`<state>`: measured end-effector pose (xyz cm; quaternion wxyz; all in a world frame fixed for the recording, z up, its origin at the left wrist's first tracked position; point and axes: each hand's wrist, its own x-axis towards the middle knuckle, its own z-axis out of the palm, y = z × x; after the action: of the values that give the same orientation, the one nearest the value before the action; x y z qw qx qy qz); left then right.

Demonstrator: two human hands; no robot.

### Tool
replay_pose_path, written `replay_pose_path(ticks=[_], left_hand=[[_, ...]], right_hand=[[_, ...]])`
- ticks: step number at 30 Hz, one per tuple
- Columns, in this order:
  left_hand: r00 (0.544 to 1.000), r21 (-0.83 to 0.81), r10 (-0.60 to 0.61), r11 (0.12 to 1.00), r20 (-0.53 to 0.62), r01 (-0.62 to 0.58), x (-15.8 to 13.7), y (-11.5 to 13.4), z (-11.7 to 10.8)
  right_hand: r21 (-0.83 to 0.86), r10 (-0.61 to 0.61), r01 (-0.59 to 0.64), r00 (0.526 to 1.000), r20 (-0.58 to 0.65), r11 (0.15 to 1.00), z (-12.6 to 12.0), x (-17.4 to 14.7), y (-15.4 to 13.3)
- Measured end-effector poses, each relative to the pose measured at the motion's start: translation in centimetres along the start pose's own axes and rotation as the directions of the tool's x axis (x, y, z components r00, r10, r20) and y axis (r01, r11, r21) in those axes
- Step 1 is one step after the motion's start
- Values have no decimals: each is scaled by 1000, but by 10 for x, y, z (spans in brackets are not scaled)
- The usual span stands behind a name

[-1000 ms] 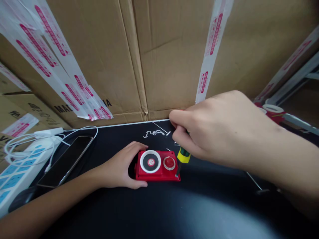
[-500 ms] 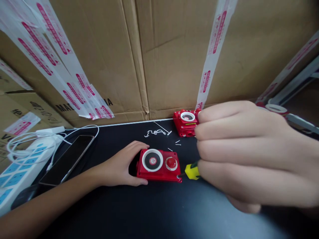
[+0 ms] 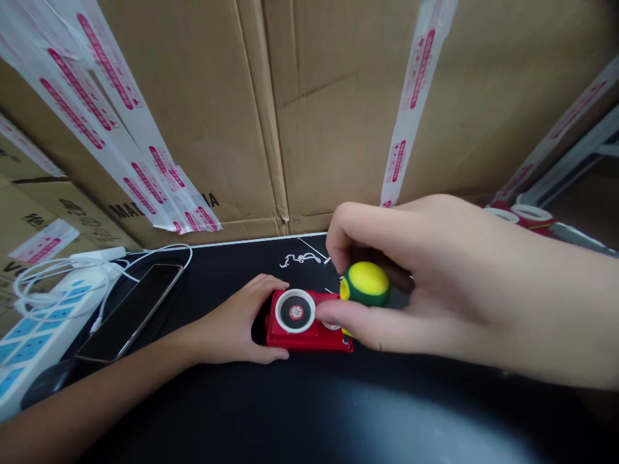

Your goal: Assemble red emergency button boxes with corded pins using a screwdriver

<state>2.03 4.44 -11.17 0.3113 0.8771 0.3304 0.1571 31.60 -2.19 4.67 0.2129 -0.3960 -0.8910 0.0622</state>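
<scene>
A red box-shaped device [image 3: 309,343] lies on the black tabletop, with a white-ringed dark disc on its left part and a round button on its right, partly covered by my thumb. My left hand [image 3: 246,320] grips its left end, thumb in front and fingers behind. Above the device's right end, my right hand [image 3: 435,283] is closed around a screwdriver [image 3: 367,283] with a yellow and green handle. The handle's butt faces me, and the tool points down at the near right corner, where a screw shows. Its tip is hidden from me.
Behind the device lie a white tangled cord [image 3: 300,258] and a thin metal rod with a crossbar [image 3: 314,249]. A phone [image 3: 133,312], white cables and a power strip [image 3: 48,328] occupy the left. Cardboard boxes [image 3: 329,116] wall the back. White-ringed red items [image 3: 529,216] stand far right.
My right hand has turned over and tilted the screwdriver more upright, moving left over the device. It now covers the second red device behind. My left hand has stayed in place.
</scene>
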Motion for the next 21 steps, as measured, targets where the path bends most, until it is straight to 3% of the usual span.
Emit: replay_pose_path(ticks=[6, 10, 16, 21], left_hand=[[999, 13, -41, 999, -32, 42, 0, 1, 0], [992, 52, -89, 994, -92, 94, 1, 4, 0], [991, 68, -92, 993, -98, 99, 3, 8, 0], [989, 64, -107, 991, -100, 113, 3, 8, -1]], right_hand=[[155, 179, -173, 984, -20, 973, 2, 12, 7], [195, 224, -219, 975, -4, 956, 1, 20, 16], [146, 128, -124, 992, -15, 981, -4, 25, 31], [371, -49, 14, 995, 87, 929, -11, 26, 48]])
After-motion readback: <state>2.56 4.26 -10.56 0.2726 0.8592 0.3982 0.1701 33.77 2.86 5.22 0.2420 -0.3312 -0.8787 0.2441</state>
